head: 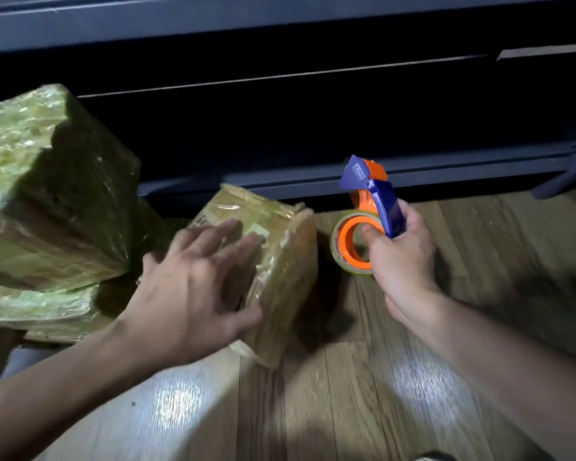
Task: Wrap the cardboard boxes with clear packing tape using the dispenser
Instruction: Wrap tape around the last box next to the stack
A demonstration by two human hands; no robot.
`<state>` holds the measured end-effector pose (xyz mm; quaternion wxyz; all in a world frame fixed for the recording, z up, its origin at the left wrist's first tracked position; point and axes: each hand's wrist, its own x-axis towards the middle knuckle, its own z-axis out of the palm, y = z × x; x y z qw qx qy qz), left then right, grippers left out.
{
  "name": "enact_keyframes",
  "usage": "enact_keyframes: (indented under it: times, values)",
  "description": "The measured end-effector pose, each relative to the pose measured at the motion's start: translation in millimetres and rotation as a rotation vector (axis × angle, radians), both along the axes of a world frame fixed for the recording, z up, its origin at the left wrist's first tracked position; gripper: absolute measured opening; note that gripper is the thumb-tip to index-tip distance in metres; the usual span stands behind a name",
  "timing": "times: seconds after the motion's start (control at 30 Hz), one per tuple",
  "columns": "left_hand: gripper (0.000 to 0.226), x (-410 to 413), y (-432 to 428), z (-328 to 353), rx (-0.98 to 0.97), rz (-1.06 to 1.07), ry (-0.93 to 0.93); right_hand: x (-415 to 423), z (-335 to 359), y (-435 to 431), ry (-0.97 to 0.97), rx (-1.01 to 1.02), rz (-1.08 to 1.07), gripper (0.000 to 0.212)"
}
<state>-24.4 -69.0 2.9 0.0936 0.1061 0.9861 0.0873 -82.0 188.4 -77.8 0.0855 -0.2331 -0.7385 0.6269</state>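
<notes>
Glistening tape-wrapped box (290, 274) under spread left hand (197, 287), right hand (403, 261) gripping purple-orange dispenser (388, 207)

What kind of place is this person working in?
Likely a room in a home, down on the floor: wood-plank flooring, dark low furniture behind, and taped boxes stacked at the left.

It seems to be a room in a home: wooden plank floor (346, 410), low dark-blue furniture (280, 28) on it.
</notes>
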Motion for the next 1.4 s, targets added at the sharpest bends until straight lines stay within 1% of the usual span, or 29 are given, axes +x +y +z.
enact_keyframes:
  times: [0.07, 0.13, 0.2, 0.23, 0.27, 0.33, 0.43, 0.53, 0.6, 0.63, 0.67, 0.7, 0.77, 0.83, 0.87, 0.9, 1.0, 1.07, 1.1, 1.2, 1.3, 1.4]
  values:
    - [0.096, -7.3, -7.0, -1.7, 0.235, 0.128, 0.004, -1.0, 2.3, 4.1, 0.011, 0.008, -0.009, 0.06]
    - [0.086, -14.6, -11.3, -3.8, 0.562, 0.305, 0.006, -2.2, 3.8, 8.8, 0.034, 0.017, -0.038, 0.057]
    - [0.065, -16.1, -8.3, -10.2, 0.927, 0.465, -0.091, -3.1, 3.1, 12.7, 0.056, 0.031, -0.071, 0.055]
    - [0.051, -14.0, -5.4, -13.9, 1.063, 0.514, -0.15, -3.2, 2.9, 13.3, 0.059, 0.035, -0.081, 0.056]
    - [0.042, -11.0, -2.8, -18.3, 1.16, 0.546, -0.202, -3.6, 2.2, 13.9, 0.063, 0.041, -0.092, 0.058]
    - [0.04, -3.9, -0.4, -31.0, 1.268, 0.589, -0.287, -4.0, 0.6, 16.0, 0.074, 0.061, -0.114, 0.059]
    - [0.045, 10.3, -3.1, -58.4, 1.233, 0.611, -0.345, -2.4, -0.4, 16.3, 0.078, 0.073, -0.098, 0.061]
    - [0.046, 19.2, -10.1, -80.1, 1.13, 0.613, -0.412, 0.4, -6.8, 13.0, 0.075, 0.09, -0.077, 0.058]
    - [0.036, 22.7, -12.7, -87.2, 0.998, 0.614, -0.446, 2.6, -10.0, 10.9, 0.073, 0.085, -0.064, 0.058]
    - [0.042, 23.4, -15.3, -90.1, 0.896, 0.596, -0.439, 3.6, -10.0, 10.2, 0.073, 0.085, -0.056, 0.059]
    - [0.06, 24.0, -19.3, -94.8, 0.767, 0.532, -0.398, 3.6, -10.7, 10.0, 0.075, 0.088, -0.053, 0.059]
    - [0.072, 23.7, -22.1, -98.6, 0.623, 0.434, -0.333, 3.4, -11.0, 10.2, 0.077, 0.094, -0.051, 0.059]
    - [0.073, 22.3, -23.3, -103.2, 0.302, 0.153, -0.141, 3.5, -10.1, 10.8, 0.07, 0.096, -0.047, 0.057]
    - [0.076, 18.9, -17.4, -100.4, 0.035, -0.098, -0.018, 4.4, -9.0, 10.8, 0.06, 0.098, -0.027, 0.055]
    - [0.079, 18.0, -13.2, -98.1, -0.052, -0.175, 0.016, 5.0, -8.6, 10.7, 0.062, 0.106, -0.019, 0.056]
    - [0.082, 17.2, -10.5, -101.0, -0.095, -0.228, 0.055, 5.8, -8.8, 10.9, 0.065, 0.114, -0.012, 0.057]
    - [0.085, 20.8, 5.1, -106.7, -0.155, -0.376, 0.109, 7.2, -7.9, 10.4, 0.072, 0.113, -0.011, 0.056]
    - [0.08, 23.0, 14.7, -112.2, -0.171, -0.483, 0.156, 6.6, -8.6, 10.4, 0.059, 0.11, -0.016, 0.055]
    - [0.075, 23.0, 16.6, -114.1, -0.144, -0.519, 0.189, 6.6, -8.6, 10.3, 0.052, 0.108, -0.017, 0.055]
    - [0.062, 19.4, 10.6, -116.5, 0.021, -0.602, 0.277, 7.1, -9.0, 10.6, 0.052, 0.118, -0.017, 0.055]
    - [0.05, 19.7, -2.5, -116.1, 0.153, -0.628, 0.348, 8.6, -9.3, 11.7, 0.048, 0.116, 0.007, 0.056]
    - [0.041, 21.3, -8.7, -114.4, 0.193, -0.649, 0.369, 9.1, -10.2, 12.7, 0.046, 0.134, 0.031, 0.057]
